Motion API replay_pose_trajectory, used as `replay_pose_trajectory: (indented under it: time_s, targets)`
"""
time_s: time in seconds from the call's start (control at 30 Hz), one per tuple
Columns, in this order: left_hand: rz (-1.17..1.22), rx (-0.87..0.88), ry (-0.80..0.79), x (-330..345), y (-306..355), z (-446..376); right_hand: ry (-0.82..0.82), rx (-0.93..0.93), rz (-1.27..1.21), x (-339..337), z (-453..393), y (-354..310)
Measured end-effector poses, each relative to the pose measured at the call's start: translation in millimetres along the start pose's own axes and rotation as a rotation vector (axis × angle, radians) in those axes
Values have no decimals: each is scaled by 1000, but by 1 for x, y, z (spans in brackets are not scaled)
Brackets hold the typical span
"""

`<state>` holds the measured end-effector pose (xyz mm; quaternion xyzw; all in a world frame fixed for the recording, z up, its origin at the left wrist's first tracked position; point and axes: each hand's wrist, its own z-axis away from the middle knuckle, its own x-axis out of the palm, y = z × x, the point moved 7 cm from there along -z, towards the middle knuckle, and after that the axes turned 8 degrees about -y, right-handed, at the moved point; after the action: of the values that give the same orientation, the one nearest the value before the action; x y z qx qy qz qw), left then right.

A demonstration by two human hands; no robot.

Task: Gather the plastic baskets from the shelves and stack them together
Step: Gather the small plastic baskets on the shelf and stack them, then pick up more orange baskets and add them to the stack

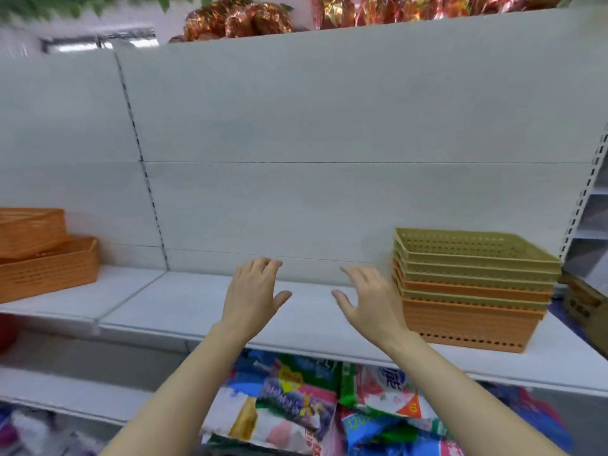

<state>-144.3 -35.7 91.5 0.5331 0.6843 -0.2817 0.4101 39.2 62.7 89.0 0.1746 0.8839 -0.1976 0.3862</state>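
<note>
1. Orange and olive-green plastic baskets form a nested stack (473, 287) on the white shelf (184, 301), at its right end.
2. Just left of the stack, the right hand (368, 297) hovers over the shelf, fingers apart, holding nothing.
3. Further left of the stack, the left hand (255, 291) hovers likewise, fingers spread and empty.
4. Far left of the stack, two orange baskets (42, 251) sit on the shelf, one tilted atop the other.

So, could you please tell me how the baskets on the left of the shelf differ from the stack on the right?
The left baskets are all orange, while the right stack mixes olive-green and orange. The left group is only two, the upper one resting tilted on the lower; the right stack holds many, nested level. Both are perforated plastic on the same white shelf, and neither hand touches them.
</note>
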Motion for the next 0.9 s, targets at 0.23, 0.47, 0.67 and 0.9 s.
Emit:
replay_pose_trajectory:
  time_s: [0.23,0.47,0.67,0.9]
  targets:
    - [-85,-121,-55,-30,-109,61,-61,-85,-84,71,-15,-111]
    - [-118,-281,-100,-50,-213,128,-146,-147,-195,139,-28,-203]
    - [-198,-404,-126,-55,-293,163,-205,-218,-264,196,-60,-267]
    - [-269,-554,-106,-56,-374,180,-253,-306,-313,269,-113,-322]
